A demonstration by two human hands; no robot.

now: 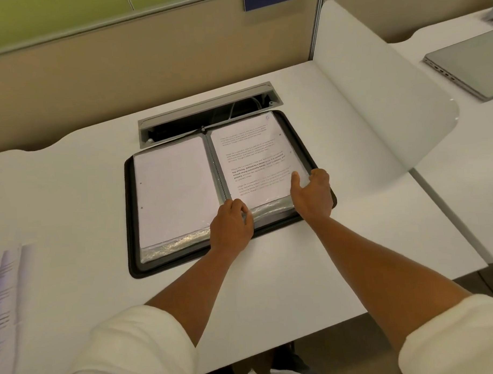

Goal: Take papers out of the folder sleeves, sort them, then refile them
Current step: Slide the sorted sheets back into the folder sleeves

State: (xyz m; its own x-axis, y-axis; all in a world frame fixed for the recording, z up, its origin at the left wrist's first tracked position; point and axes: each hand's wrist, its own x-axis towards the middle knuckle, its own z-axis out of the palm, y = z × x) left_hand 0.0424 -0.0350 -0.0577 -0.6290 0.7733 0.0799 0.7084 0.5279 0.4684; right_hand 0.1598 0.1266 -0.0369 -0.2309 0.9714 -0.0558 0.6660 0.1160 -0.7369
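Head view, nearest first: two bare forearms in rolled white sleeves reach from six o'clock toward the middle of the desk (312, 268). At nine o'clock, near the left edge, loose printed papers (5, 301) lie blurred; their text cannot be read.

At the centre lies the open folder (130, 219), dark-edged, flat on the desk, its spine running toward twelve o'clock. The left hand (231, 225) sits at the folder's near edge by the spine, fingers curled onto the crinkled bottom of the right sleeve (274, 207); it seems to pinch the plastic, though the grip itself is hidden. The right hand (312, 194) rests at the sleeve's four o'clock corner, thumb spread onto the printed sheet (252, 158), fingers bent over the outer edge, apparently holding that edge.

The left page (174, 189) shows a blank punched sheet in its own sleeve.

Handling, as a judgement: the sheet is light and limp, the sleeve thin, slick and clingy. It looks best to pin the plastic with one hand and draw the paper by an exposed edge, slowly, since a corner could crease or snag.

Beyond, at twelve o'clock, a cable hatch (209, 115) stands open; at two o'clock a closed laptop (470, 67) rests on the neighbouring desk past a white divider (376, 98).
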